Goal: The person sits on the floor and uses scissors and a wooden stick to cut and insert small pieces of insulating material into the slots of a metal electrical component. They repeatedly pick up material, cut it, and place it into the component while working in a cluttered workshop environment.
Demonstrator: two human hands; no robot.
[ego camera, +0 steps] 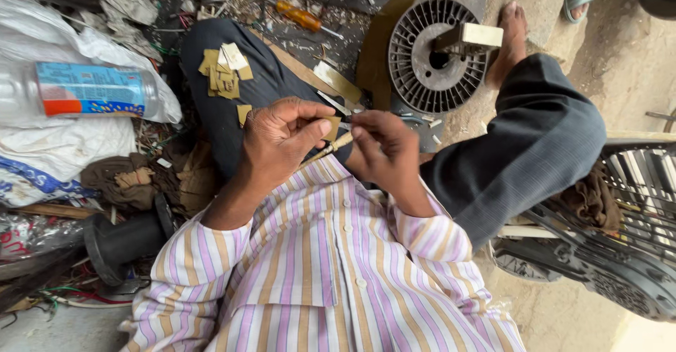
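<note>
Head view: the person is sitting on the ground in a striped pink, white and tan shirt (331,267), legs spread in dark grey trousers (535,141). The left hand (282,137) is pinching a small tan rectangular slip of insulating paper (332,128) between thumb and forefinger; its grip is clenched on that slip. The right hand (384,148) is closing its fingers around a thin pale wooden stick (331,146), which is pointing towards the left hand and touching or nearly touching the slip; that grip is grasping the stick. Both hands are working just above the lap, between the knees.

A loose pile of similar tan paper slips (225,70) is lying on the left thigh, with one stray slip (243,114) just below it. A round grey ribbed metal motor part (433,56) with a pale block on its hub is resting on the ground near the right foot. An orange-handled screwdriver (303,17) is lying well apart, beyond the knee. A clear plastic bottle with a blue and orange label (84,91) is lying on white sacking to the left.

Assessed risks: the slip could be tearing or creasing if the stick is pressed too hard. The pile on the thigh is sitting unsecured; any leg movement could be scattering it into the floor debris. The screwdriver tip and loose wire scraps are lying close to bare feet.
</note>
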